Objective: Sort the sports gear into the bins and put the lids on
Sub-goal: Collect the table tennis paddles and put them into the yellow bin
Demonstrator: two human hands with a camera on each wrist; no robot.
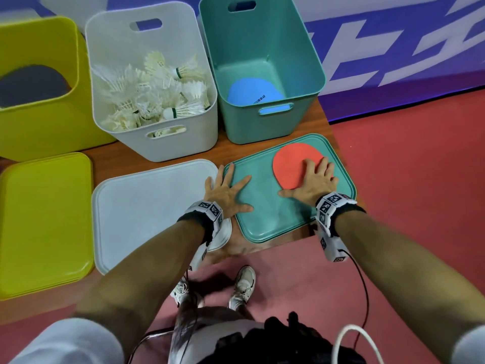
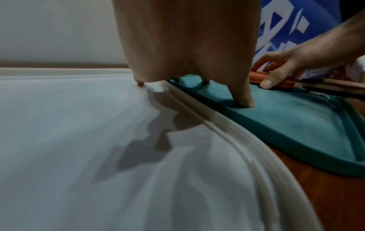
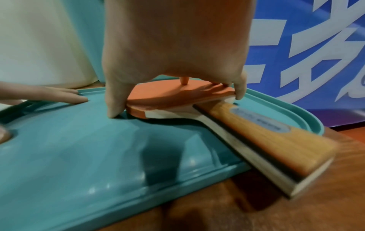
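2 hands splayed — right grip clasps paddle, handle toward person; left flat, teal lid.

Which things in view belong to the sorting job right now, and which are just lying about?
In play:
red paddle, under right hand
teal lid, left hand resting on it
teal bin, blue paddle inside
white bin of shuttlecocks, white lid
yellow bin, yellow lid

Lying about:
blue banner
cables
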